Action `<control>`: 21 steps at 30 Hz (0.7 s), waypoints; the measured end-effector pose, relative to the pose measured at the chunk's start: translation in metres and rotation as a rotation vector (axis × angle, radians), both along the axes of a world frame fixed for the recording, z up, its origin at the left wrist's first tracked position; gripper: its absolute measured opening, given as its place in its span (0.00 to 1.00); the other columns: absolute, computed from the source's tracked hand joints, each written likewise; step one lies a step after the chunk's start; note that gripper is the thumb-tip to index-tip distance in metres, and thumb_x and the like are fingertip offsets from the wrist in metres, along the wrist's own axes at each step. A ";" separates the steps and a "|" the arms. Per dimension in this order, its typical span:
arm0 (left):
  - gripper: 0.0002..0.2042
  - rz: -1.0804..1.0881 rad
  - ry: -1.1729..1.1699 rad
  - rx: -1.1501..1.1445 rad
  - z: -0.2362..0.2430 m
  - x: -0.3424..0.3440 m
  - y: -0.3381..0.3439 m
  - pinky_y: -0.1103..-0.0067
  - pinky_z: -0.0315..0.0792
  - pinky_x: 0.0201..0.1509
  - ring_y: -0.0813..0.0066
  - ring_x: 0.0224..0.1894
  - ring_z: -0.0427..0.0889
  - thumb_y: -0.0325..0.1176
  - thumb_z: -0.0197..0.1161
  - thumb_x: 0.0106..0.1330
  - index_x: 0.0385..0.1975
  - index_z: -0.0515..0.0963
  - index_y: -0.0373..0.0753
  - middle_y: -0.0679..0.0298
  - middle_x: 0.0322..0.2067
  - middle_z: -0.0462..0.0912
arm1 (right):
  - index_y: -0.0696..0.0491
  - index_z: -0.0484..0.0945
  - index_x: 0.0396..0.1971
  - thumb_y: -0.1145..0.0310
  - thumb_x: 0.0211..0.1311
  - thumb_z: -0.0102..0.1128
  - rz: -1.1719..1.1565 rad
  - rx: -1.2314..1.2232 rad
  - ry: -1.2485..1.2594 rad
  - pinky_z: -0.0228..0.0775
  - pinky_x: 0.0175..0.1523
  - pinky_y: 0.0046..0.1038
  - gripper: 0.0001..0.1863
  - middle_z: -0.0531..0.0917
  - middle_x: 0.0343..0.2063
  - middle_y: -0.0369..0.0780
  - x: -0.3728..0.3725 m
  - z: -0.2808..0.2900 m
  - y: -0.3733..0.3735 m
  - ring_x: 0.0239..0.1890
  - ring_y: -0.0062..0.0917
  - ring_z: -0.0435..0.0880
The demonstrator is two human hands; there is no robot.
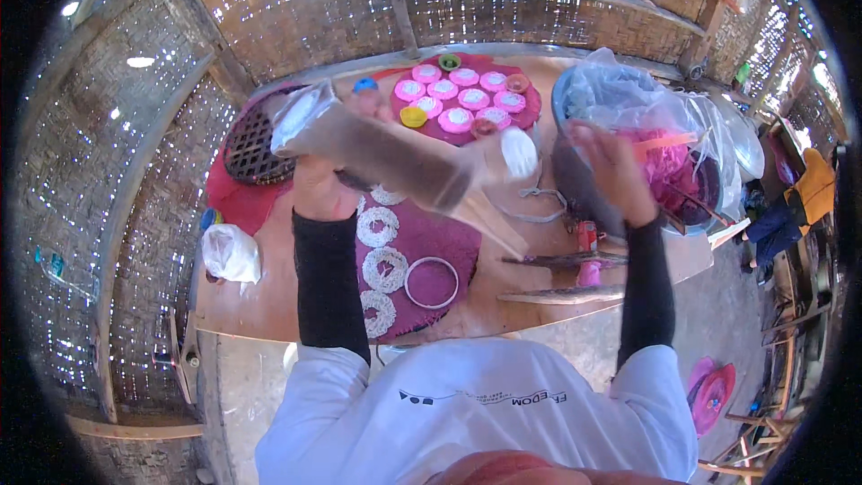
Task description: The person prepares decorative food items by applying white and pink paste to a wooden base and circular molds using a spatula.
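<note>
Woven walls (305, 9) back the worktop (269, 305). Long brown piece (395, 157), motion-blurred, is above it, gripped by the left hand (323, 190); right hand (621, 175) blurred, finger closure indeterminate. Likely stiff, light, smooth; a mid-length hold should balance it.

The held tool (386, 157) appears to be worn, matt wood, though blur leaves its finish uncertain. Beneath it, the tabletop (256, 305) looks like smooth plywood with a faint sheen. Stringy, rough white rings (391, 226) lie on matt purple cloth (435, 233); a slimmer hoop (433, 260) looks smooth. Glossy, crinkled clear plastic sheeting (611, 90) covers a smooth blue plastic tub (560, 101). The walls (305, 0) are coarse woven bamboo.
</note>
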State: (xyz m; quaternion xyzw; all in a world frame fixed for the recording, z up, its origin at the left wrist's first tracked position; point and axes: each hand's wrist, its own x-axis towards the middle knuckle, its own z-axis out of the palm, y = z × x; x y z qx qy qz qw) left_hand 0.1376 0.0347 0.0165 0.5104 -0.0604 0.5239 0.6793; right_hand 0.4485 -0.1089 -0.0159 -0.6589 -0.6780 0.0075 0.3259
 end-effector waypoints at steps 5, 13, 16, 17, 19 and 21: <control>0.17 -0.310 0.030 0.054 -0.003 0.009 -0.013 0.71 0.59 0.49 0.69 0.42 0.63 0.34 0.65 0.38 0.30 0.68 0.43 0.65 0.33 0.65 | 0.51 0.62 0.53 0.32 0.52 0.33 0.739 -0.842 1.949 0.70 0.33 0.35 0.40 0.72 0.42 0.45 -0.150 -0.004 0.010 0.33 0.35 0.76; 0.18 0.620 0.691 -0.102 -0.062 -0.054 -0.016 0.75 0.68 0.44 0.72 0.37 0.75 0.26 0.64 0.46 0.39 0.70 0.37 0.63 0.33 0.76 | 0.50 0.67 0.46 0.32 0.50 0.36 0.552 -0.497 1.909 0.58 0.16 0.19 0.37 0.73 0.25 0.37 -0.126 -0.017 -0.016 0.17 0.18 0.64; 0.17 0.990 0.731 0.363 -0.094 -0.047 -0.040 0.73 0.68 0.39 0.73 0.33 0.75 0.34 0.68 0.43 0.32 0.72 0.40 0.65 0.29 0.76 | 0.54 0.63 0.49 0.38 0.55 0.36 0.447 -0.342 1.585 0.58 0.17 0.16 0.35 0.73 0.28 0.37 -0.121 -0.017 -0.014 0.17 0.13 0.63; 0.17 1.053 0.834 0.506 -0.094 -0.048 -0.055 0.72 0.68 0.38 0.70 0.32 0.75 0.35 0.69 0.40 0.31 0.73 0.41 0.64 0.29 0.76 | 0.54 0.56 0.54 0.42 0.56 0.41 0.391 -0.258 1.288 0.62 0.23 0.18 0.35 0.71 0.30 0.37 -0.126 -0.009 -0.016 0.22 0.15 0.66; 0.17 1.194 0.953 0.755 -0.062 -0.044 -0.082 0.70 0.67 0.34 0.63 0.29 0.75 0.40 0.68 0.36 0.28 0.74 0.44 0.63 0.27 0.76 | 0.56 0.43 0.60 0.50 0.55 0.48 0.362 -0.131 0.949 0.65 0.37 0.23 0.40 0.68 0.38 0.39 -0.131 -0.006 -0.014 0.33 0.18 0.68; 0.17 1.170 1.014 0.753 -0.055 -0.047 -0.087 0.70 0.67 0.34 0.62 0.29 0.75 0.42 0.68 0.36 0.27 0.75 0.44 0.64 0.26 0.76 | 0.59 0.38 0.61 0.53 0.53 0.51 0.457 -0.042 0.853 0.60 0.48 0.25 0.44 0.62 0.48 0.43 -0.135 0.002 -0.014 0.42 0.22 0.66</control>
